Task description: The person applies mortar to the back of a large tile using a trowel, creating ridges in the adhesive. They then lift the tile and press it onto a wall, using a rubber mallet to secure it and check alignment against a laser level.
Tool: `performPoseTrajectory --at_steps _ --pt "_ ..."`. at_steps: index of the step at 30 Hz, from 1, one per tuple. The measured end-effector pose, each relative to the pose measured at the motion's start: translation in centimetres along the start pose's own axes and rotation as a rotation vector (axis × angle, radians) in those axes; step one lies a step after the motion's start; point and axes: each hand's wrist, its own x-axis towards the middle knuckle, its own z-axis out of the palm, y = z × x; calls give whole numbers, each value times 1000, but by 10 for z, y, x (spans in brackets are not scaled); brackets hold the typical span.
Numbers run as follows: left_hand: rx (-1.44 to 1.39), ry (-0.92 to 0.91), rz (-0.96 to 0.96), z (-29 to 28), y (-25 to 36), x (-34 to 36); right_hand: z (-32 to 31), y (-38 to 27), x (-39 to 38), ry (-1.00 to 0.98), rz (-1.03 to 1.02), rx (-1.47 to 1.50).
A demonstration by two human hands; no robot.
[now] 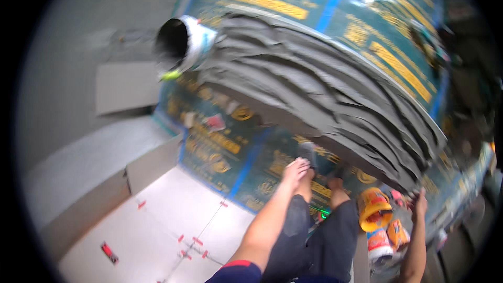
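Note:
A long slab, likely a tile (319, 84), slants across the view, its upper face thickly coated with ridged grey mortar. My right hand (419, 203) is at its lower right corner, fingers closed around the edge. Below the slab's near edge hangs my left hand (297, 170), in front of my legs, fingers stretched out and nothing seen in them. It looks apart from the slab, though blur softens the fingertips. At the slab's upper left end lies a white bucket (196, 42) on its side, its dark mouth facing left.
Green protective sheeting (209, 152) with yellow print and blue tape covers the floor. Pale tiles (157, 220) with red spacers (197, 241) and a red tool (109, 252) lie at lower left, beside a tiled ledge (89, 209). A yellow bucket (373, 209) and white tub (379, 245) stand at right.

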Motion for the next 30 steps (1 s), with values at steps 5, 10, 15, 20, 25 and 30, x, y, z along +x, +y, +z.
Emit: performPoseTrajectory --at_steps 5,10,15,20,25,30 --pt "-418 -115 84 68 4 55 -109 54 121 110 -32 104" --pt "-749 -15 117 87 9 65 -156 79 239 172 76 131" --pt "-826 -100 148 138 3 87 -251 43 305 144 257 249" --pt "-761 -82 275 112 -16 82 -189 76 296 -281 301 252" --pt "-801 -18 362 92 -10 55 -149 71 271 -351 243 285" --pt "-677 -47 129 158 -38 58 -217 68 250 -203 217 222"
